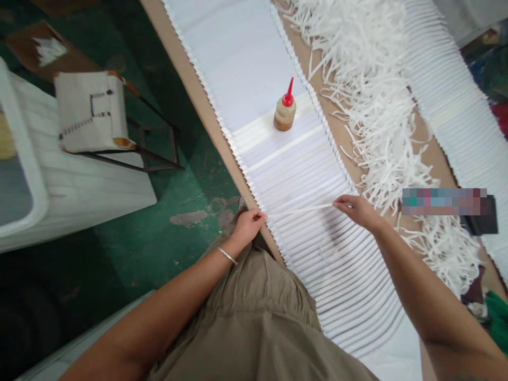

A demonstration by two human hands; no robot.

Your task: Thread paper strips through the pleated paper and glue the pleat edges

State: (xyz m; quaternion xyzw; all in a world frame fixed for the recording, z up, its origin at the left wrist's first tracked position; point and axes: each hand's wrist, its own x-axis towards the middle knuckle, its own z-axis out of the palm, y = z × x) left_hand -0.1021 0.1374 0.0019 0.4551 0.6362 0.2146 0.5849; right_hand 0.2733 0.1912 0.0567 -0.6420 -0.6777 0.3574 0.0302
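"Across the white sheet (226,47), what's stretched?"
"A strip (304,209): the left hand (250,225) pinches one end, the right hand (358,211) the other, each grip clamped on it."
"How will it handle?"
"Light and limp, I'd judge, perhaps easily creased; best taken by the ends."
"And beyond it?"
"A bottle (284,114) on the sheet, loose strips (373,106) on the bench (216,135) alongside."
"Any writing?"
"None I can read."
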